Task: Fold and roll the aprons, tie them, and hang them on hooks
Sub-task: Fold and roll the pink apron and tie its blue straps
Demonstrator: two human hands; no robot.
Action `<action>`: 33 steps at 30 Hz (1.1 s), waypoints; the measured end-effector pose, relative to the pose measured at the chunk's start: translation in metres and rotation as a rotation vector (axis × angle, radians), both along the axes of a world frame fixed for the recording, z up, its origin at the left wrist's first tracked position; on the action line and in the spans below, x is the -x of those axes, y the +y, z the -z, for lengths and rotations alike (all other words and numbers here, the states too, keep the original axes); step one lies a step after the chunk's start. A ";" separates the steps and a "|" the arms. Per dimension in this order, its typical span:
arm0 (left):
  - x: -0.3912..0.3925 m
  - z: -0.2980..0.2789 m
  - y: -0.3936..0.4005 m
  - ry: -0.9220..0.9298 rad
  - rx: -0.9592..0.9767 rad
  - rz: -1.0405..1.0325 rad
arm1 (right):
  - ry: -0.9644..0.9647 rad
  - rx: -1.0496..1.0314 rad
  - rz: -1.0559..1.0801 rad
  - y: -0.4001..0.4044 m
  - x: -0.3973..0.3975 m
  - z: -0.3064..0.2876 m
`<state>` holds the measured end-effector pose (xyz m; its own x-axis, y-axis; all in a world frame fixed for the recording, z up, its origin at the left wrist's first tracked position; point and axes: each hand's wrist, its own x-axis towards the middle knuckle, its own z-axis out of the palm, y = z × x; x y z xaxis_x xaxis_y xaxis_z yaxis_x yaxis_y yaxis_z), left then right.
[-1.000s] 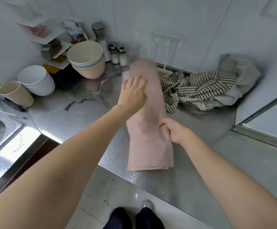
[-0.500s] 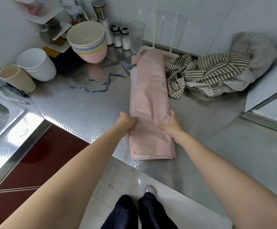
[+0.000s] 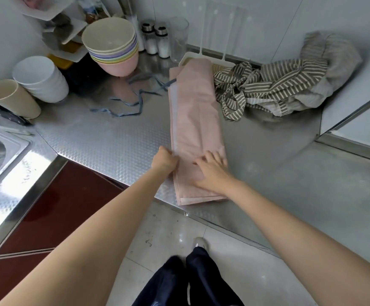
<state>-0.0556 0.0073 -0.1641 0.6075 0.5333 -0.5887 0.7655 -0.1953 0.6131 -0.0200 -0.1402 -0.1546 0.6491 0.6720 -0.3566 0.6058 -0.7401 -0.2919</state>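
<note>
A: Entry, head view. Pink apron [image 3: 196, 120] lies folded into a long narrow strip on the steel counter [image 3: 104, 138], near end at the counter's front edge, far end up against the white rack [image 3: 201, 57] by the wall. Its blue ties [image 3: 133, 100] trail loose on the counter to the left.

B: Hands?

A: Left hand [image 3: 165, 161] at the strip's left edge near the front end, fingers curled in; it looks to pinch the edge, though the fingertips are hidden. Right hand [image 3: 211, 170] lies flat on top of the cloth, fingers spread and straight, pressing, holding nothing.

B: Step in hand?

A: My reading: squaring the fold before rolling. A paler under-layer shows along the left edge, so the layers are not quite flush.

B: How to do it well?

A: Keep the right palm down as an anchor while the left draws the edge into line. Smooth toward the far end so no air or crease gets trapped. Start the roll tight at the near end, and keep the ties free for tying.

B: Anything else to watch?

A: Striped apron [image 3: 268, 85] is heaped just right of the strip's far end, awaiting its turn. Stacked bowls [image 3: 111, 40] stand beyond the ties.
</note>
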 end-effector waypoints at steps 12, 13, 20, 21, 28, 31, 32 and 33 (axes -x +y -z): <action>0.025 -0.039 -0.015 0.070 0.614 0.469 | 0.372 -0.215 0.234 0.006 0.003 -0.015; 0.023 -0.041 -0.014 0.070 0.569 0.504 | 0.357 -0.188 0.235 0.006 0.001 -0.015; 0.017 -0.040 -0.013 0.022 0.141 0.271 | 0.249 -0.110 0.257 0.010 0.004 -0.031; 0.022 -0.034 -0.012 0.072 0.054 0.332 | 0.235 -0.070 0.223 0.007 0.008 -0.030; 0.050 -0.005 0.000 -0.040 -0.374 0.627 | 0.170 0.145 0.060 -0.020 0.046 -0.009; 0.051 0.007 -0.007 -0.040 -0.370 0.764 | 0.015 0.236 -0.064 -0.017 0.062 -0.004; 0.050 0.009 -0.007 -0.045 -0.379 0.764 | -0.028 0.246 -0.100 -0.015 0.066 -0.003; 0.051 0.011 -0.008 -0.051 -0.385 0.749 | -0.056 0.259 -0.132 -0.015 0.070 0.001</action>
